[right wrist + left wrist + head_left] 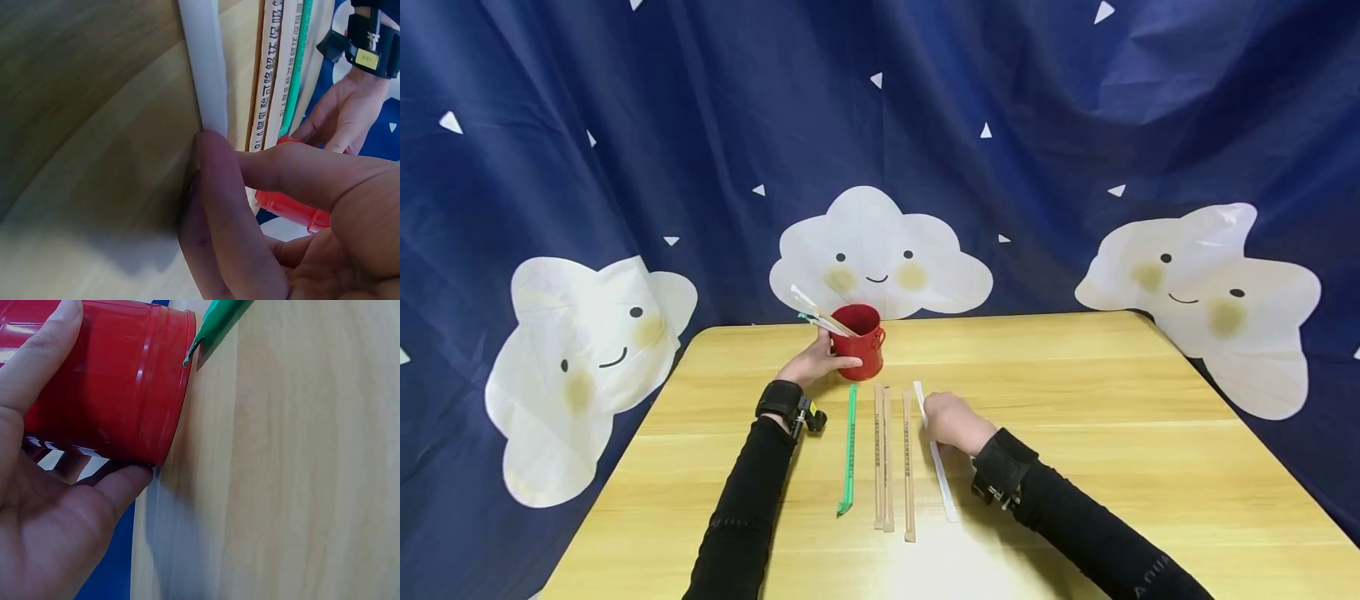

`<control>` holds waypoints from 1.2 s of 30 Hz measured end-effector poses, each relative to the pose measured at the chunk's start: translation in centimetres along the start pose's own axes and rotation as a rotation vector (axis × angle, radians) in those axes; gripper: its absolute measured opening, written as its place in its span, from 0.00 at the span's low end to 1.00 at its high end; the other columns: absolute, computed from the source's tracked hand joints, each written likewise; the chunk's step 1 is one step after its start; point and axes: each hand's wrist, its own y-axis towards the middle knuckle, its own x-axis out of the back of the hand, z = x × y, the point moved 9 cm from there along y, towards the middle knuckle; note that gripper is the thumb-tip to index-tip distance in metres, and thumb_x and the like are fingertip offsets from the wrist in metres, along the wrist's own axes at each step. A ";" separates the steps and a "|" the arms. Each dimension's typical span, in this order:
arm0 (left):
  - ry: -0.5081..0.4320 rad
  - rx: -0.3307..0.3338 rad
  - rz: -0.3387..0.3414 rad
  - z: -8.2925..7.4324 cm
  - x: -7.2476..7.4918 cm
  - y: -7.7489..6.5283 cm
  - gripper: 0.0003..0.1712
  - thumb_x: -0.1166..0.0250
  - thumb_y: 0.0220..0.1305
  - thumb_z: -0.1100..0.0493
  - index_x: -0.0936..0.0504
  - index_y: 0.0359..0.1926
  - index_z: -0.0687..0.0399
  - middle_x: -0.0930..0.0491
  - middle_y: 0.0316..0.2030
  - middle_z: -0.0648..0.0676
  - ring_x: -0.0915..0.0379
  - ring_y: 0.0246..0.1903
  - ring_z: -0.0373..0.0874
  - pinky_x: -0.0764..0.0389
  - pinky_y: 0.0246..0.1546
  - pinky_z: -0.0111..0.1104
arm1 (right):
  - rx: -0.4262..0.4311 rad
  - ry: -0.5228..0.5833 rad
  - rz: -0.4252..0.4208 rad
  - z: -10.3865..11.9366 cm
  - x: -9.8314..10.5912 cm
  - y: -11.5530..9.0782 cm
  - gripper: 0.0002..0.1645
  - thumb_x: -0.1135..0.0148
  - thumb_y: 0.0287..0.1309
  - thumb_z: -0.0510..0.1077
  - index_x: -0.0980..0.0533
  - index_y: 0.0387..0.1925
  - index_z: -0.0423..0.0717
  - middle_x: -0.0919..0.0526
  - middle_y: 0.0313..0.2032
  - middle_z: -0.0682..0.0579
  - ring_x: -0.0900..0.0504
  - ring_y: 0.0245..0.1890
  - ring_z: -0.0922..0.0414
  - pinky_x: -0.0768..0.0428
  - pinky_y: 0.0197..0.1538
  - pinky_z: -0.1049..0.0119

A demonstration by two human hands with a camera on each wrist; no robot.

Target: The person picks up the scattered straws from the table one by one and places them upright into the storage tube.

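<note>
I have the left hand [812,362] gripping the red bucket [868,350], the right hand [957,422] pinching a white straw [942,479] beside brown straws [908,475] on the surface [1112,408].

On the wooden table [1112,375], the left hand [814,362] grips a red bucket [868,348] with several thin sticks [826,317] leaning out, while the right hand [955,422] holds a white straw [942,482] lying right of three brown straws [909,475] and one green straw [851,446].

Bright head view, glare on near tabletop [955,575], dimmer wrist views, soft shadows
</note>
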 end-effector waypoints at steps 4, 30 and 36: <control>0.011 0.004 -0.005 0.1 0.1 0.1 0.57 0.26 0.61 0.61 0.58 0.76 0.38 0.39 0.71 0.52 0.42 0.70 0.51 0.42 0.73 0.53 | -0.038 0.025 0.023 -0.4 0.0 0.2 0.12 0.34 0.52 0.29 0.28 0.22 0.41 0.21 0.20 0.48 0.16 0.15 0.54 0.20 0.19 0.67; 0.011 0.002 0.011 0.0 0.0 0.1 0.57 0.26 0.61 0.59 0.57 0.77 0.39 0.39 0.72 0.54 0.42 0.71 0.53 0.44 0.73 0.57 | -0.033 0.544 -0.001 -1.7 1.2 -0.3 0.15 0.38 0.57 0.26 0.33 0.43 0.32 0.24 0.35 0.40 0.17 0.25 0.49 0.13 0.30 0.59; 0.011 -0.008 0.013 0.1 0.0 0.1 0.57 0.24 0.60 0.58 0.56 0.76 0.38 0.38 0.71 0.53 0.40 0.69 0.53 0.41 0.72 0.56 | 0.030 0.572 -0.073 -1.1 2.5 -0.9 0.18 0.38 0.59 0.29 0.36 0.46 0.36 0.24 0.36 0.40 0.16 0.26 0.45 0.12 0.33 0.55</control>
